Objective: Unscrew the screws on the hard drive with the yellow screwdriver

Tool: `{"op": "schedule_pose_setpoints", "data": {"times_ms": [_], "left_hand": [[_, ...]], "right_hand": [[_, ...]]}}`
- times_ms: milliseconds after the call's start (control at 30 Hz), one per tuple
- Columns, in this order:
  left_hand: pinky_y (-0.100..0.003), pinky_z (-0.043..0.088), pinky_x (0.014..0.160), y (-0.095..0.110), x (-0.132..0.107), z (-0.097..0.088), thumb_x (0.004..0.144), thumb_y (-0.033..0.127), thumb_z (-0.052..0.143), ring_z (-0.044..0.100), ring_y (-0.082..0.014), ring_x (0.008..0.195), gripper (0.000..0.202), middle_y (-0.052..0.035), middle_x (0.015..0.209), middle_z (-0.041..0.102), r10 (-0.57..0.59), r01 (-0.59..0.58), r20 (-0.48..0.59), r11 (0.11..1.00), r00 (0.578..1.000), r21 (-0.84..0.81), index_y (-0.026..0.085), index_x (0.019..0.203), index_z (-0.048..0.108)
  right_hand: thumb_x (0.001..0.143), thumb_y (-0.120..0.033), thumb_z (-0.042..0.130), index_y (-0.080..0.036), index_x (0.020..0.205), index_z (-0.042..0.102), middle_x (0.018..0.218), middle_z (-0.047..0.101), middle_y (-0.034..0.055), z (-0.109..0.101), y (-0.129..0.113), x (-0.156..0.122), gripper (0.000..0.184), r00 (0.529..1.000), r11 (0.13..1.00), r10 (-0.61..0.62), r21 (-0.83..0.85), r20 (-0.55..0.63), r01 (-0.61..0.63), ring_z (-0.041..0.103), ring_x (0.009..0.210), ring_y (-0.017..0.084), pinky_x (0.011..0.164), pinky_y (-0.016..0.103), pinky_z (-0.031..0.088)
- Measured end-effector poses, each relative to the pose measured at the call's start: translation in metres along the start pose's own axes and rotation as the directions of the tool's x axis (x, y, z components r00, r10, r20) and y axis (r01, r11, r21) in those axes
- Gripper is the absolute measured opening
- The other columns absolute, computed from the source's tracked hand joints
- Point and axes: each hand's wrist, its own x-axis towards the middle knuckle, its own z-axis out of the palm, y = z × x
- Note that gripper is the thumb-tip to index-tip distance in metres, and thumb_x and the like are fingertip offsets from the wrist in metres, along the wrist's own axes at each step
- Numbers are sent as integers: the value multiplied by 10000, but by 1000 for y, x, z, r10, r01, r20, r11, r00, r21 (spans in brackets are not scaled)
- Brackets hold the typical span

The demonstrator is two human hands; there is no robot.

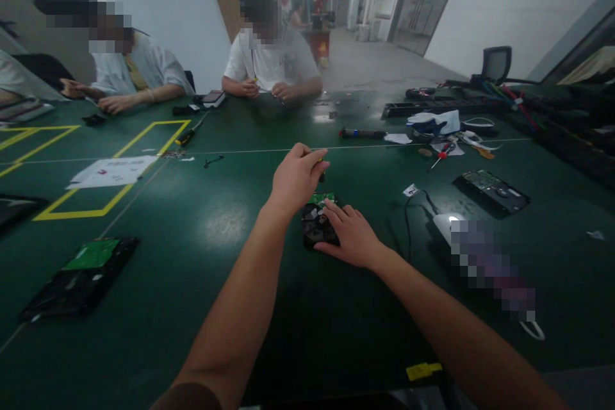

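Observation:
A hard drive [317, 225] lies on the green table in front of me, its green circuit board at the far end. My right hand [353, 234] grips it from the right, thumb along the near side and fingers across the top. Above the drive's far end, my left hand [300, 176] is closed around a small screwdriver [321, 174]; only bits of its yellow and black handle show. The screwdriver's tip is hidden, so I cannot tell whether it touches the drive.
Other hard drives lie at the left [79, 278] and right [494, 191]. A white corded device [446, 230], partly blurred out, sits right. Farther back are a yellow-black screwdriver [186, 136], a paper sheet [113, 172] and a red screwdriver [442, 152]. Two people sit across the table.

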Motion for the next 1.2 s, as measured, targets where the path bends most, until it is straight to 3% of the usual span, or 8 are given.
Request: {"op": "schedule_pose_setpoints", "data": {"times_ms": [400,567,733,1033,1200], "left_hand": [[-398,466,1050,2,0,-5,967,178,565,646,-250,1155,304,-86,1218,718,64,-49,102,987,993,-150,244,1222,717],[-389,474,1029,3,-2,-5,965,184,574,661,-244,1120,299,-90,1209,723,58,-41,95,985,994,-167,241,1222,717],[-406,467,1024,2,-3,-3,958,191,595,658,-252,1095,293,-101,1212,722,63,-42,89,974,994,-221,237,1218,721],[-416,454,1049,4,-3,0,947,178,607,657,-259,1129,288,-105,1200,729,75,-54,83,972,994,-230,241,1199,732],[-407,481,1020,9,-3,-2,971,197,582,675,-256,1097,282,-114,1175,737,105,-90,93,985,990,-147,222,1215,723]], "right_hand": [[894,-704,564,-191,1500,431,1641,358,156,-2,0,1,805,1000,1000,-17,10,-10,17,509,1267,373,1048,557,424],[909,-669,575,-247,1469,471,1635,371,133,-5,2,-1,709,999,999,-43,34,12,42,509,1265,360,1037,562,428],[894,-722,552,-319,1536,416,1647,345,111,-5,2,0,770,998,999,-50,7,22,50,497,1280,400,1036,599,429],[887,-733,549,-311,1518,448,1632,355,121,-3,0,2,766,999,999,-48,-24,25,49,491,1288,412,1040,600,433],[883,-708,581,-301,1512,455,1621,362,133,-5,-3,-1,759,998,998,-57,-15,35,57,497,1284,413,1036,598,440]]}}
